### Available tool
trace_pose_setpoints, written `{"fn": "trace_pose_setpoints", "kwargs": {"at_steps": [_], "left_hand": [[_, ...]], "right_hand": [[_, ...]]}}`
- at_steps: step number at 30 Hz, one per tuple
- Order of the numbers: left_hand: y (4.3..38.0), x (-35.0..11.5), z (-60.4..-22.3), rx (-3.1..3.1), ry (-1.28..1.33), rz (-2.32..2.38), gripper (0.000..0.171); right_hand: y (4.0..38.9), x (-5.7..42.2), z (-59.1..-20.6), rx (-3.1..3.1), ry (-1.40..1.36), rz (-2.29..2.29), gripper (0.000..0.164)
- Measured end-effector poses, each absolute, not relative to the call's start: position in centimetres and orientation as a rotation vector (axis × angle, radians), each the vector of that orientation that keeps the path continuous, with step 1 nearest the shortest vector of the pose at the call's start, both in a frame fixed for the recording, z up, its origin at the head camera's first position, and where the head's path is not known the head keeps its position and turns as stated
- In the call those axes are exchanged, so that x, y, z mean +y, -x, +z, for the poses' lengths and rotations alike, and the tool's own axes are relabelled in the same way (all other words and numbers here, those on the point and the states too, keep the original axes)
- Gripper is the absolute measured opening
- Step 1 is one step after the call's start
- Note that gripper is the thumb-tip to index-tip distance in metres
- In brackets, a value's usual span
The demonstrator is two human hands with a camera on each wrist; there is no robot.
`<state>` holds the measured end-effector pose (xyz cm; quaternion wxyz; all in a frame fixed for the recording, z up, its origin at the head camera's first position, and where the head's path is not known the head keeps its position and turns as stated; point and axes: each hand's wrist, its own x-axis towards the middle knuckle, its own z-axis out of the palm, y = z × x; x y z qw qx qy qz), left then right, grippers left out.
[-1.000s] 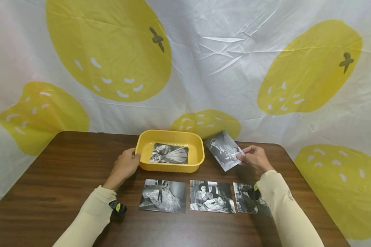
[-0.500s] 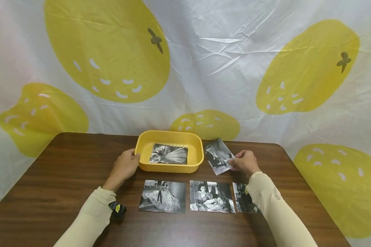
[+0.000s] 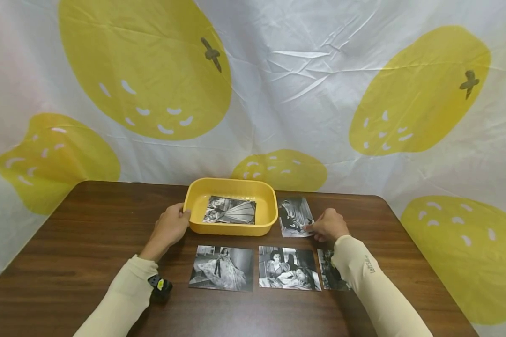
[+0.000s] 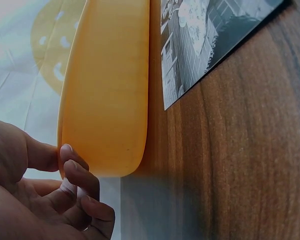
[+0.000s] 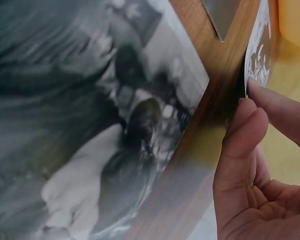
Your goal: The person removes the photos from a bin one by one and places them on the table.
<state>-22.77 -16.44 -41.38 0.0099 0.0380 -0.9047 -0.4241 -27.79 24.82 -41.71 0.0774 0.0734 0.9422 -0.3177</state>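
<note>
My left hand pinches the left end of the yellow plastic tub; in the left wrist view, thumb and fingers close over the tub's rim. Inside the tub lie black-and-white photos, the top one showing a wide striped skirt. My right hand pinches the lower right corner of another black-and-white photo, just right of the tub. The right wrist view shows this photo nearly edge-on between thumb and fingers. Whether it lies fully flat on the table cannot be told.
A row of photos lies in front of the tub: a gowned figure, a seated figure by a bed, and a third photo partly under the right sleeve. The brown wooden table ends at a lemon-print cloth.
My right hand has moved left and a little down with its photo, turning it more upright beside the tub. My left hand stays at the tub's rim.
</note>
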Motion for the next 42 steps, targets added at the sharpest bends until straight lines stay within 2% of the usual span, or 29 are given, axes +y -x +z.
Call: {"fn": "trace_pose_setpoints", "kwargs": {"at_steps": [18, 26, 35, 42], "left_hand": [[22.8, -16.3, -41.6, -2.821, -0.127, -1.301, 0.044], [22.8, -16.3, -41.5, -2.818, -0.145, -1.325, 0.046], [22.8, -16.4, -41.4, -2.82, -0.152, -1.33, 0.045], [22.7, -16.4, -41.4, -2.809, -0.152, -1.342, 0.044]], "right_hand": [[27.5, 24.5, -41.1, 2.84, -0.181, -0.778, 0.043], [27.6, 24.3, -40.4, 2.907, -0.066, -0.699, 0.036], [28.6, 22.4, -35.9, 3.024, 0.181, -0.714, 0.027], [29.9, 18.8, -32.7, 3.022, 0.303, -0.822, 0.028]]}}
